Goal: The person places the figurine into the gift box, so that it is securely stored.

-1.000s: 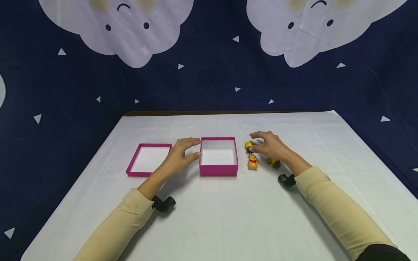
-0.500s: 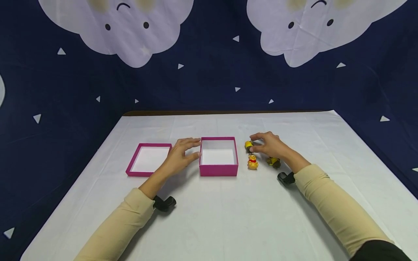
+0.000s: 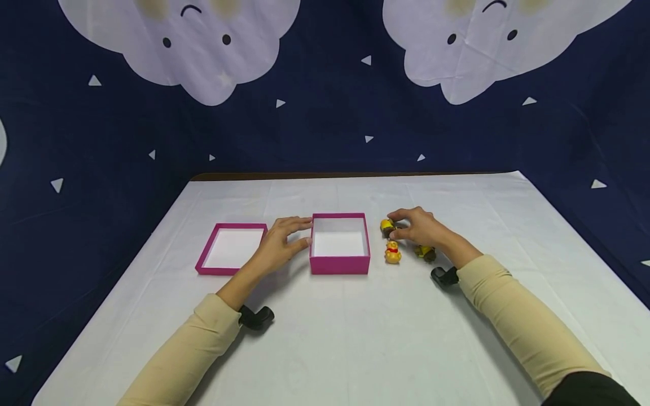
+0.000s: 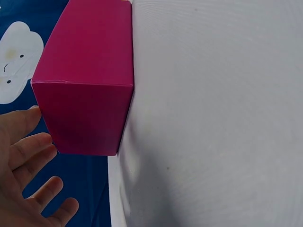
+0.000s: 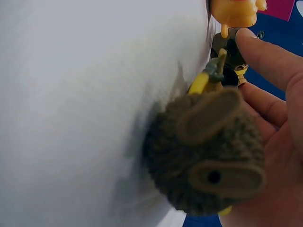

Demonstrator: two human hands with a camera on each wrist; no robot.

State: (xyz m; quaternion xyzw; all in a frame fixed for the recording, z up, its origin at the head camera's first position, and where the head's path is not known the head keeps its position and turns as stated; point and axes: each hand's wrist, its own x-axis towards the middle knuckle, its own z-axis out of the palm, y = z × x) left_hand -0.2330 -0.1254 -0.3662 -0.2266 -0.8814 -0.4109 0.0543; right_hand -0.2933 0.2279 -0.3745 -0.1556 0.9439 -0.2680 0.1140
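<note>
My left hand (image 3: 276, 243) touches the left wall of an uncovered pink box (image 3: 339, 265); its fingers are fairly straight, and the left wrist view has the fingertips (image 4: 35, 113) against the box's side. To the right, my right hand (image 3: 420, 228) pinches a small yellow and dark toy figurine (image 3: 387, 224) between thumb and fingers, low at the table. Just in front of it lies a yellow bear figurine (image 3: 392, 254) with a red top. Beneath my right wrist lies another yellow and brown figurine (image 3: 425, 253), whose rough brown part (image 5: 203, 151) fills much of the right wrist view.
A shallow pink lid (image 3: 231, 226), white inside, lies left of the box behind my left forearm. White cloth (image 3: 345, 338) covers the table. A dark blue curtain (image 3: 325, 135) with clouds and triangles hangs behind the far edge.
My right thumb and fingers have shifted slightly, and the yellow and dark figurine has turned a little between them. My left hand, the box and the lid stay about where they were.
</note>
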